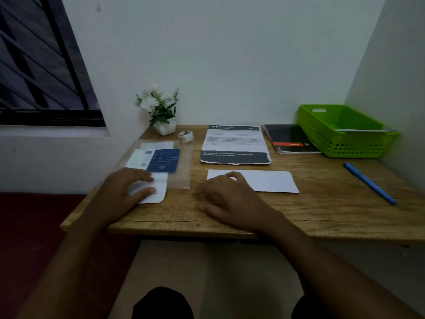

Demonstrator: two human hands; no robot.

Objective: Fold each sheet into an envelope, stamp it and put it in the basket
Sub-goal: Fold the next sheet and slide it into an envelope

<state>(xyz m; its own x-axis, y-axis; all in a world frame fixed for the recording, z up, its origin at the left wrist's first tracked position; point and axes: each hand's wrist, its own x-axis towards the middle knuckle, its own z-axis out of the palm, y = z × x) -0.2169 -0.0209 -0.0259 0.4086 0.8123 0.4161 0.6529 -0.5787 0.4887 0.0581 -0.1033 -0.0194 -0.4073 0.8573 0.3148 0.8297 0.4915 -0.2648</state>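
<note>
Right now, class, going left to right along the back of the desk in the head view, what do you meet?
Potted flowers, tape roll, printed sheet, black notebook, green basket.

L grip [128, 192] & R grip [230, 199] palm-down, fingers loose, arms fwd.

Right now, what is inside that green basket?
A white paper edge shows inside the green basket, just above its front wall. How many pieces lie there is hidden by that wall.
</note>
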